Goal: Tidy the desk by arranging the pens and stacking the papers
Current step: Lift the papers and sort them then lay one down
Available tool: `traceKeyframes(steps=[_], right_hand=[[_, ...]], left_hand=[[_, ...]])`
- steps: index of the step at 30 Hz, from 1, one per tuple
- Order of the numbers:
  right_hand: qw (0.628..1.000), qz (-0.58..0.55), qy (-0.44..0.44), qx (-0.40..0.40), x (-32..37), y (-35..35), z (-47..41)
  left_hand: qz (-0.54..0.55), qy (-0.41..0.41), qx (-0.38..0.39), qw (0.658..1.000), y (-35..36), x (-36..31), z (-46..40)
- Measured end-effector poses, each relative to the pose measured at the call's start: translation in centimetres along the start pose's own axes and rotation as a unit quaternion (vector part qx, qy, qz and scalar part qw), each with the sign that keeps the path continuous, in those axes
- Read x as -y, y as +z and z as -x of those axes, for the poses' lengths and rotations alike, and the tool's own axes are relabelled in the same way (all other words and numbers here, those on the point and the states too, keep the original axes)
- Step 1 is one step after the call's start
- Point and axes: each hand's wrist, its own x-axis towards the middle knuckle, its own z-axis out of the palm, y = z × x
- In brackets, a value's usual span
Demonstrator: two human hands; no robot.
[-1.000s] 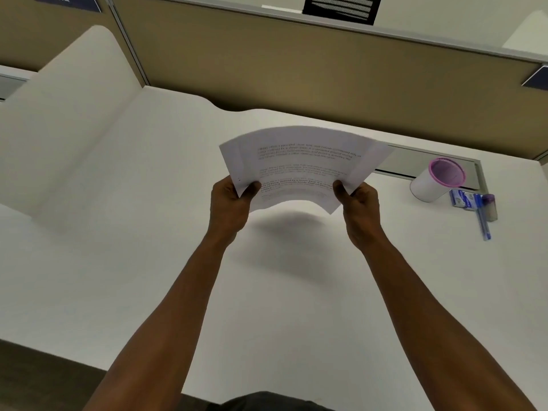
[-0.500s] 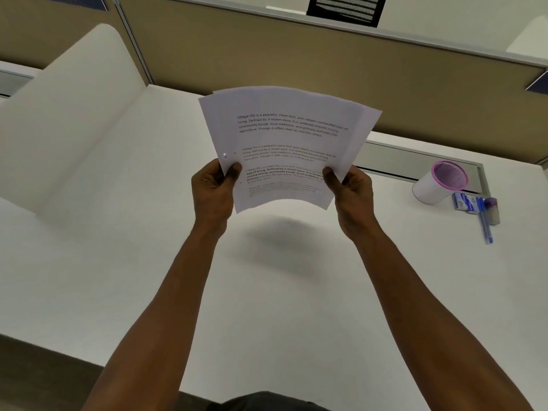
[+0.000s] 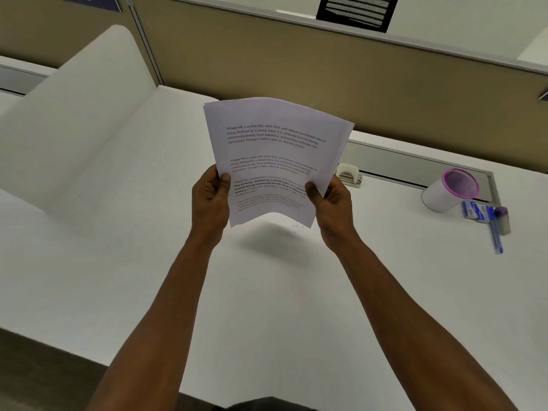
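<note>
White desk (image 3: 118,262), one paper stack (image 3: 275,155) clamped by left hand (image 3: 209,200) and right hand (image 3: 333,207), one cup (image 3: 450,189), one pen (image 3: 495,235)

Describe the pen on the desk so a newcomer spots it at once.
Look to the right end of the white desk, beside the beige partition. There a white cup with a pink rim lies tipped, and just in front of it lies the blue pen. It is the only long, thin item there.

Printed papers (image 3: 275,149) upright above the desk; blue pen (image 3: 495,232) far right.
</note>
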Motion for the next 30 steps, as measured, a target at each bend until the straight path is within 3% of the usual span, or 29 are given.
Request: traceKeyframes(steps=[12,19,30], right_hand=[[0.999,0.009,0.028,-0.024,-1.3,0.6,1.1],[0.998,0.002,0.048,-0.035,-3.3,1.3,3.3],[0.999,0.018,0.017,-0.025,-3.1,1.8,4.1]], left_hand=[[0.003,-0.026,0.023,0.999,-0.5,1.2,1.1],[-0.017,-0.044,-0.001,0.999,-1.0,2.5,2.1],[-0.019,-0.043,-0.016,0.999,-1.4,2.2,2.2]])
